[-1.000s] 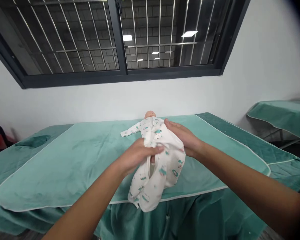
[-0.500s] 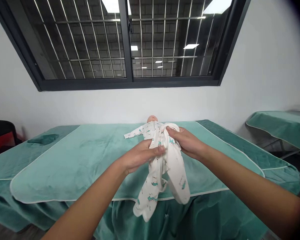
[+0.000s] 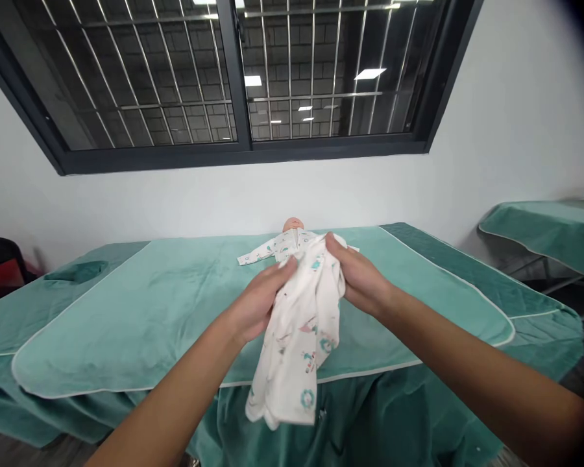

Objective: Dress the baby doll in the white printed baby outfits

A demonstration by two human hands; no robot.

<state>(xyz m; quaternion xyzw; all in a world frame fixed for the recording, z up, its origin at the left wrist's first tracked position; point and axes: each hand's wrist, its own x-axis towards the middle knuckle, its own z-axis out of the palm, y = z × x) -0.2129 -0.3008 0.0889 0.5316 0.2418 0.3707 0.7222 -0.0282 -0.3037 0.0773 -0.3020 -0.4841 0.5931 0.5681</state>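
Observation:
A pair of white baby pants (image 3: 296, 337) with a green animal print hangs in front of me, its legs dangling past the bed's front edge. My left hand (image 3: 260, 295) grips the upper left side, thumb on top of the cloth. On the upper right, my right hand (image 3: 363, 269) pinches the other side with the thumb. The fingers behind the cloth are mostly hidden. Beyond the pants lies a baby doll (image 3: 292, 224) on its back, wearing a matching printed top (image 3: 285, 243) with one sleeve stretched out to the left. The pants cover the doll's lower part.
The bed carries a light green cover (image 3: 126, 311) with white piping and a darker green skirt. A face hole (image 3: 76, 272) is at the left. Behind stands a white wall with a barred window (image 3: 243, 152). Another green bed (image 3: 549, 227) is at right, a black-and-red chair (image 3: 0, 266) at left.
The pants have turned and spread, with the two legs now hanging together rather than apart. My left hand has shifted slightly left and up. The view has tilted down a little.

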